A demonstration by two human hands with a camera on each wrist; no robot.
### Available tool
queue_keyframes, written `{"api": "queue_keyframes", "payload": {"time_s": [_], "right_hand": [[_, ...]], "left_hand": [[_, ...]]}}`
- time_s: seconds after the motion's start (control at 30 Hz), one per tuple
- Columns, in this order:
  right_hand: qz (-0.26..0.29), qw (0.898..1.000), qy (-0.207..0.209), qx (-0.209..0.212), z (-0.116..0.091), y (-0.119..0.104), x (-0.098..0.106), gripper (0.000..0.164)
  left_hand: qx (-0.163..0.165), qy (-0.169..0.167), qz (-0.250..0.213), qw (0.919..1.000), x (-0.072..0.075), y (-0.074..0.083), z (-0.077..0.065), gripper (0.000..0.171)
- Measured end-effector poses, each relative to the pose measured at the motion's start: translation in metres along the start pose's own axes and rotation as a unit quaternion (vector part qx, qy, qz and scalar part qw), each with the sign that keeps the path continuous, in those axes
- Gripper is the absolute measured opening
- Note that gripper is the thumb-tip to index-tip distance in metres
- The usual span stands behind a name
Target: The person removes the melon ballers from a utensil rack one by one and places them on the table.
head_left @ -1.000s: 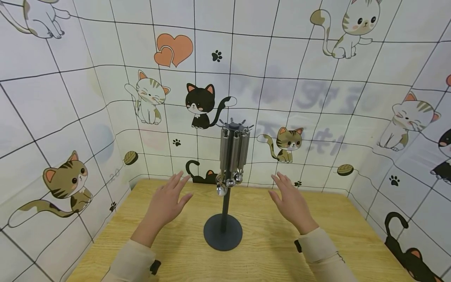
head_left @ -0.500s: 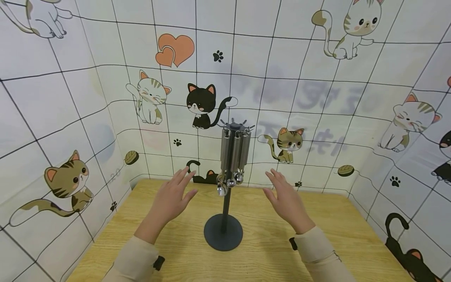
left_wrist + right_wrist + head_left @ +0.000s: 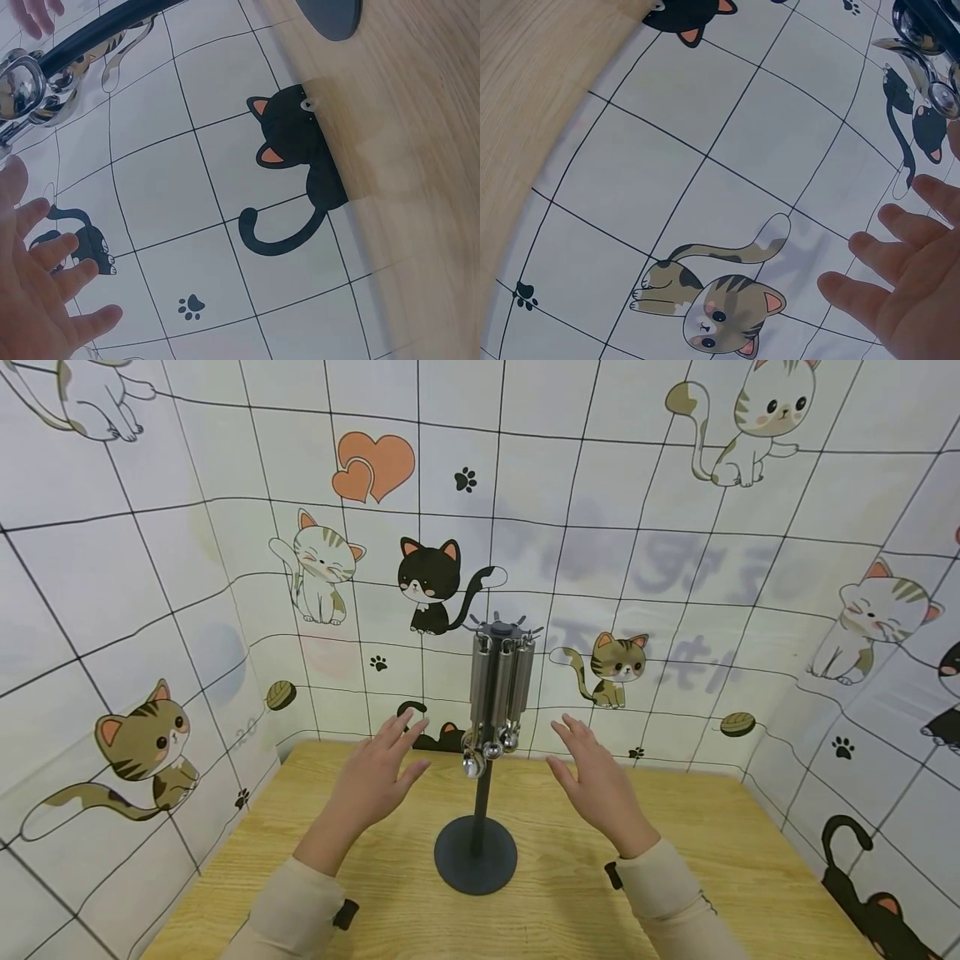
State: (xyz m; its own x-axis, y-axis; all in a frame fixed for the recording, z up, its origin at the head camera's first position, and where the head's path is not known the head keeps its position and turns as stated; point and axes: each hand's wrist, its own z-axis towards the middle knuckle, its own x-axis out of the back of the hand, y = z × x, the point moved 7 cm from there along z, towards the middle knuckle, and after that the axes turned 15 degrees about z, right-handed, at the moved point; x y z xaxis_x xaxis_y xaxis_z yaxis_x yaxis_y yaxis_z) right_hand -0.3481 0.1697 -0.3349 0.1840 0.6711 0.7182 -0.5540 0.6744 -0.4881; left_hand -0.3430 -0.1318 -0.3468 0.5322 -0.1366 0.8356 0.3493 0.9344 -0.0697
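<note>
Utensil stand (image 3: 483,787) upright between fingers of left hand (image 3: 375,777) and right hand (image 3: 600,785); both relaxed open, holding nothing, neither clearly nearer.

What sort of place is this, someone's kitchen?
Hard to be sure, but it looks more like a small enclosed work booth: cat-printed walls rise close around a wooden table, where a stand holds hanging metal utensils.

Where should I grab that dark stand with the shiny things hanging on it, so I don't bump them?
Probably by the bare pole, just above the round base, coming in low from your side. It's upright and thin there, so it should be easy to wrap around, and the shiny utensils hang higher up.
</note>
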Motion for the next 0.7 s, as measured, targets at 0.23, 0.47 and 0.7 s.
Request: {"api": "queue_keyframes", "payload": {"time_s": [0.23,0.47,0.7], "right_hand": [[0.005,1.000,0.011,0.009,0.002,-0.008,0.005,0.061],[0.018,1.000,0.007,0.005,0.003,-0.015,0.008,0.060],[0.026,1.000,0.012,0.008,0.006,-0.019,0.013,0.059]], "left_hand": [[-0.012,0.029,-0.003,0.9995,0.005,0.004,0.007,0.060],[-0.024,0.092,-0.007,0.9954,0.023,0.007,0.016,0.058],[-0.032,0.133,-0.015,0.9905,0.041,0.008,0.025,0.054]]}}
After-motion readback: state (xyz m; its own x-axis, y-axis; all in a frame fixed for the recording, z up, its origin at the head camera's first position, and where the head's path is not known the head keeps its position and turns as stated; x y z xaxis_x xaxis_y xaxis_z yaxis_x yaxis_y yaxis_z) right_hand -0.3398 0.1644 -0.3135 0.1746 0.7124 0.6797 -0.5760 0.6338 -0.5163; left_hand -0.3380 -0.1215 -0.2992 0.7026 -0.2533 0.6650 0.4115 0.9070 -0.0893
